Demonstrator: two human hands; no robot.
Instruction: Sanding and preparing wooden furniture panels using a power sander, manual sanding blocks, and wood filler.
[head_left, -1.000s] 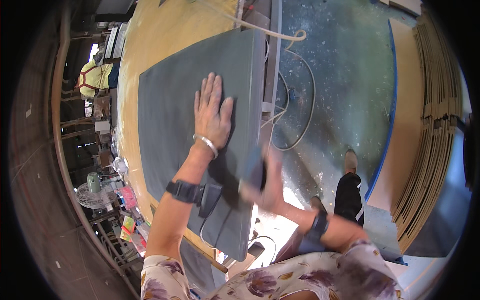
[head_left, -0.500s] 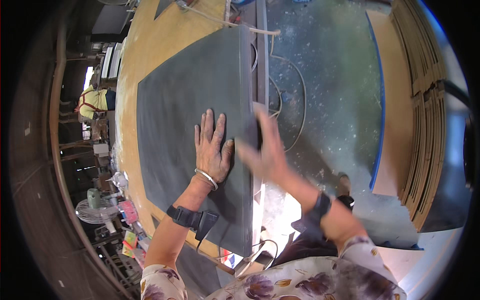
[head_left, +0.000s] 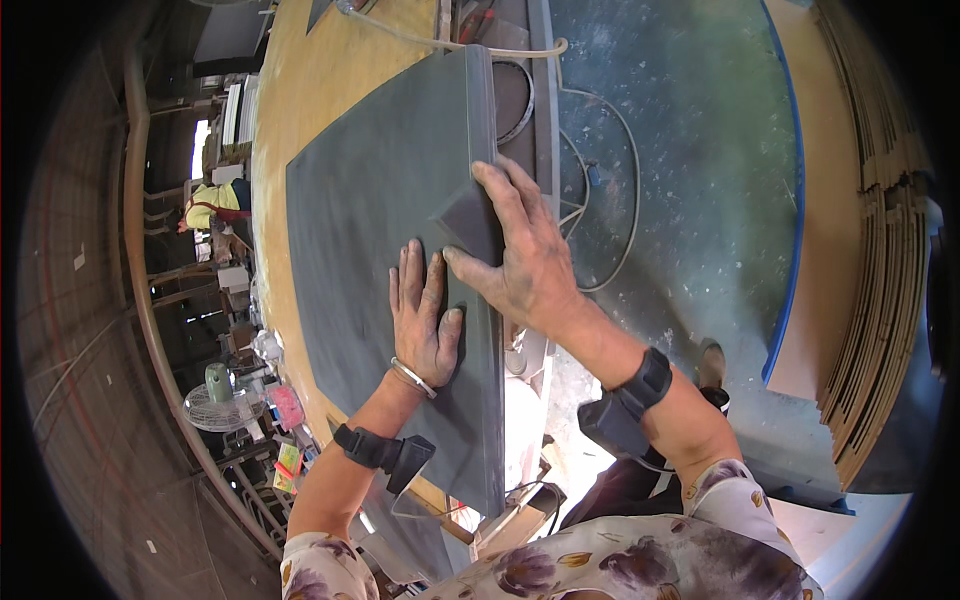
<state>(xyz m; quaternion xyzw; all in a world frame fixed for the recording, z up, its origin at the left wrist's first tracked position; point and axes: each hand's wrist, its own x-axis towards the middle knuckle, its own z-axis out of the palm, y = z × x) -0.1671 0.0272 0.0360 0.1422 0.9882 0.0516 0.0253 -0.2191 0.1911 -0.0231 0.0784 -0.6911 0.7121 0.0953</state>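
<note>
Now the right hand (head_left: pixel 532 262) is further toward twelve o'clock along the three o'clock edge of the grey panel (head_left: pixel 360 210), so the work has shifted to a stretch of edge farther from the person. Its fingers and thumb stand partly spread, gripping a dark block (head_left: pixel 468 218) between them; the block sits on the panel by that edge, at one o'clock from the left hand (head_left: pixel 424 328). That hand lies flat, fingers extended, holding nothing. Compared with the earliest frame, it rests nearer six o'clock on the panel, and the right hand, blurred then, shows sharply, with the block plainer to see.
</note>
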